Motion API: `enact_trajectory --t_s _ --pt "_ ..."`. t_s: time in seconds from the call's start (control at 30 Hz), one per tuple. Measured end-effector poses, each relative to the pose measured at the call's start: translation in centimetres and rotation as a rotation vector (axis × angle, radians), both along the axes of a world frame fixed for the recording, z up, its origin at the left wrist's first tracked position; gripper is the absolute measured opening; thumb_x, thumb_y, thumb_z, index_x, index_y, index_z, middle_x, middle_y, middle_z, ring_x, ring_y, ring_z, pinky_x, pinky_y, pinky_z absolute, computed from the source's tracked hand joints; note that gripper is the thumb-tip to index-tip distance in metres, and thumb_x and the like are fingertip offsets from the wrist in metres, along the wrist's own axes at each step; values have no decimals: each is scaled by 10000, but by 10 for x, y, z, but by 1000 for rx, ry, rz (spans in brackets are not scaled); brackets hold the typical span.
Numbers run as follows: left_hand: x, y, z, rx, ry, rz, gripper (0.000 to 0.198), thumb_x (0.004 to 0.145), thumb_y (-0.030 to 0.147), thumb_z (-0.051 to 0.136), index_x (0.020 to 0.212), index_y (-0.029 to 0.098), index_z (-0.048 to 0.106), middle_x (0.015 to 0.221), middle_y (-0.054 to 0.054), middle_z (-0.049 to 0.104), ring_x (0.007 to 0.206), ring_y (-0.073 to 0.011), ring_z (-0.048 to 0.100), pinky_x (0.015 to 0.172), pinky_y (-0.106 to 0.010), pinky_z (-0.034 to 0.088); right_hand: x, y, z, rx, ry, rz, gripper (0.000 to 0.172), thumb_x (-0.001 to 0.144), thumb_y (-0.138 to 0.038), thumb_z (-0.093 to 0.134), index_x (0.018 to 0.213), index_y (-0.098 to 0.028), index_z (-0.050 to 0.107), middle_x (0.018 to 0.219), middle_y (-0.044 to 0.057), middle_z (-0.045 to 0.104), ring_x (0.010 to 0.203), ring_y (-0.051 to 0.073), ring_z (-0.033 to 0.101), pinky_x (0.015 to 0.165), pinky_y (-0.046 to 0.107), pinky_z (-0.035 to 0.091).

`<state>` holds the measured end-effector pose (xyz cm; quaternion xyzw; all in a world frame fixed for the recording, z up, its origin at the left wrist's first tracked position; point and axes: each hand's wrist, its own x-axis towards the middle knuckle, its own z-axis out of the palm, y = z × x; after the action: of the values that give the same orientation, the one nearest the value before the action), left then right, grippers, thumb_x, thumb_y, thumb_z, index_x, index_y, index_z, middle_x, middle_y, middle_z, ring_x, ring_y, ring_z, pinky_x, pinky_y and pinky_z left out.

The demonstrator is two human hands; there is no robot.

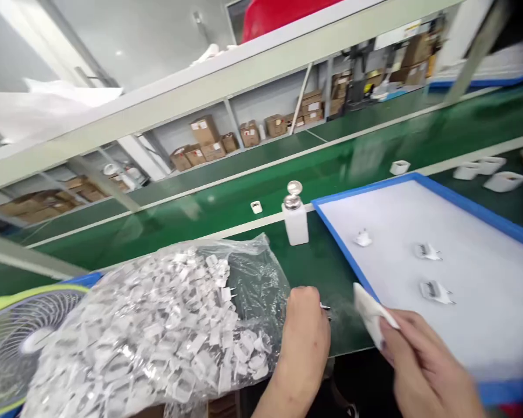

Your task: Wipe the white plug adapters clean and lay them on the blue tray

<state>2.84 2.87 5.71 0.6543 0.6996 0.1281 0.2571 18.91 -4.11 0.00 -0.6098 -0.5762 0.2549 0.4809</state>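
Note:
My left hand (305,325) is closed over the bench between the plastic bag and the tray. Two metal pins of a white plug part (325,306) stick out past its fingers; the rest is hidden by the hand. In my right hand (427,363) a folded white cloth (372,313) is pinched between thumb and fingers, at the near left edge of the blue-rimmed tray (344,247). Three white plug parts, one of them a pin piece (363,238), lie apart on the tray's white surface. Left of my left hand, a clear bag (261,273) is heaped with small white plastic parts (169,313).
A white pump bottle (295,223) stands behind my left hand. On the green conveyor belt (218,203) sits a small white housing (256,207). More housings (505,181) lie beyond the tray. A fan (26,342) is at far left, and cardboard boxes (204,130) fill shelves behind.

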Motion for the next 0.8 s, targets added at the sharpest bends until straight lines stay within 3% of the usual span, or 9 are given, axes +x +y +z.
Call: enact_trajectory --t_s 0.07,0.13,0.17,0.3,0.47,0.7,0.8 --pt "3 -4 -8 -31 -51 -28 337 849 32 525 1089 70 759 996 -221 744 964 -329 689 849 -382 478 -9 6 6 -20 -13 56 267 1040 -372 485 1135 -237 694 1005 39 624 803 142 630 690 195 520" --pt "-8 -9 -14 -32 -153 -7 486 886 123 583 1370 85 604 1164 -217 707 1105 -330 650 934 -402 476 -14 7 7 -20 -25 72 272 1056 -323 448 1191 -245 671 993 31 606 794 128 632 690 191 522" --pt "-16 -12 -17 -54 -188 1 559 869 135 619 1424 115 556 1212 -204 688 1126 -325 637 948 -408 478 -16 7 5 -7 -38 71 278 1061 -297 435 1229 -249 651 1002 31 598 804 122 639 697 188 525" --pt "-37 -15 -26 -48 -233 -92 611 752 42 655 1339 210 638 1223 -128 681 1011 -282 644 926 -404 495 -28 7 -7 57 -100 112 343 1067 -218 382 1356 -245 564 1016 43 578 840 123 662 732 205 550" --pt "-30 -14 -42 133 -261 -192 494 722 -50 489 1074 187 741 922 -67 712 882 -223 652 804 -327 523 -45 23 -21 86 -233 322 399 1036 -124 341 1371 -176 551 1031 85 604 841 172 680 713 297 587" --pt "-35 -20 -67 387 -243 -211 484 781 -39 429 1109 134 741 957 -102 735 889 -200 691 782 -289 586 -42 21 -29 288 -446 410 426 955 -20 369 1358 -34 509 913 97 635 711 197 664 588 311 573" --pt "-38 -18 -69 447 -226 -253 484 784 -42 434 1105 136 750 960 -99 751 918 -194 704 776 -261 603 -39 28 -22 235 -451 432 417 946 -24 376 1326 -50 544 915 87 632 718 206 662 598 331 569"
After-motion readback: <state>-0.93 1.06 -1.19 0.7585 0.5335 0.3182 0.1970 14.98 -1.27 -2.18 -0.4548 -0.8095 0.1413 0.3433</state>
